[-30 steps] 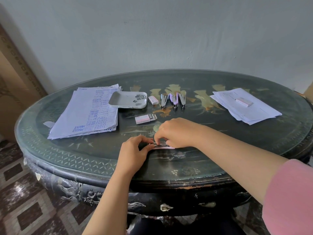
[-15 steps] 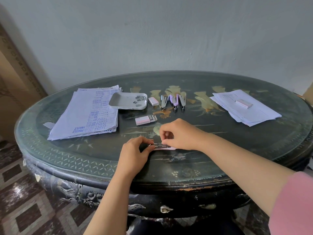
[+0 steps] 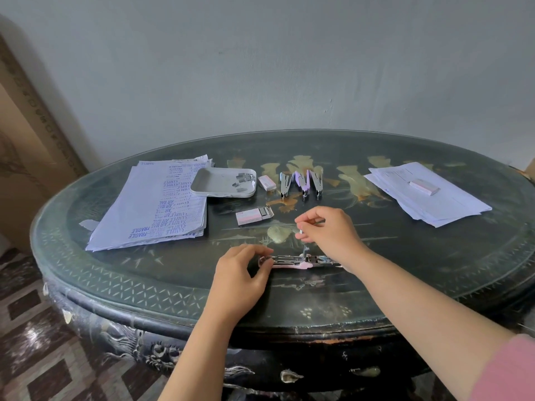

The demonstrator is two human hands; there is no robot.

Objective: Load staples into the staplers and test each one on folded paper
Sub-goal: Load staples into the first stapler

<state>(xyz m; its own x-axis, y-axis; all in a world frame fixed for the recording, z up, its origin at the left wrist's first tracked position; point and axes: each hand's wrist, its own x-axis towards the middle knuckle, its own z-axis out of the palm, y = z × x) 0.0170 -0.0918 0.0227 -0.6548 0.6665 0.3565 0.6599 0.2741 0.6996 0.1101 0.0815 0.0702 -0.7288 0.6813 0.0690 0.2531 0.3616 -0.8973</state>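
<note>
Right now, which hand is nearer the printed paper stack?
Left. The left hand, gripping the stapler, lies just right of the printed paper stack; the right hand is farther right.

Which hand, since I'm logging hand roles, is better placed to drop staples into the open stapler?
Right. The right hand hovers above the open stapler pinching a small pale strip, likely staples, while the left hand pinches the stapler's left end.

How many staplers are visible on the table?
4. Three small metal staplers lie side by side at the back. A pink metal stapler lies opened flat, held by the left hand. Papers could hide more.
</note>
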